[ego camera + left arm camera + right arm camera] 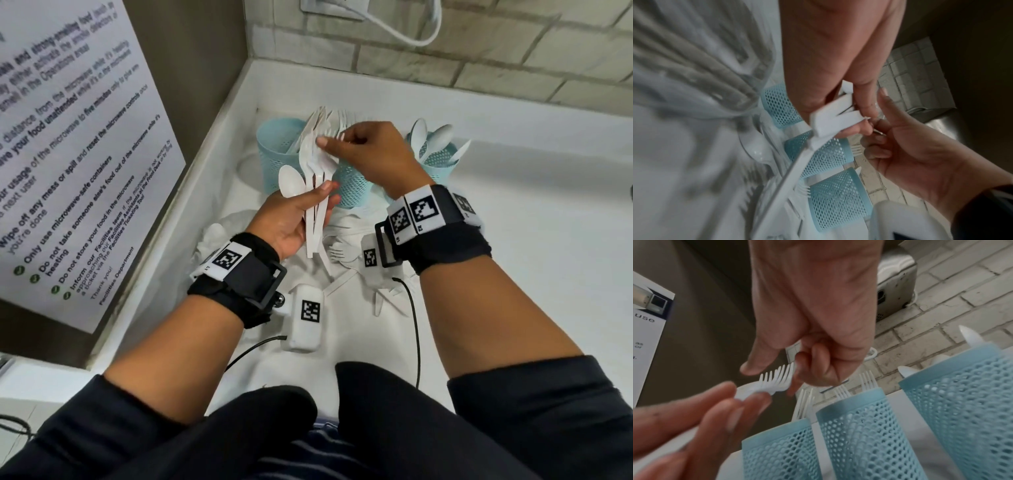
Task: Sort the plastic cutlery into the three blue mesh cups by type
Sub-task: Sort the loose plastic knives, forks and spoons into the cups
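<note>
Loose cutlery [346, 255]: white plastic forks and other pieces lie scattered on the white counter [534, 274], below and between the two wrists.
Left hand [291, 219]: fingers and thumb curled round the handles of a bundle of white cutlery [317, 192], held upright and fanned; fork tines show at its top in the right wrist view, and a spoon [291, 185] stands at its left edge.
Right hand [373, 154]: thumb and forefinger pinch the upper ends of the bundle; the remaining fingers are curled toward the palm.
Left cup [275, 150]: blue mesh, upright, behind the bundle; white handles show inside, type not clear from the head view.
Middle cup [352, 186]: blue mesh, just beside the left cup and partly hidden by the right hand; fork tines [842, 393] rise above its rim in the right wrist view.
Right cup [438, 161]: blue mesh, behind the right wrist; holds white spoons [431, 137], bowls up.
Backdrop: a printed notice [65, 154] on the left panel; a tiled wall [479, 58] behind the cups.
</note>
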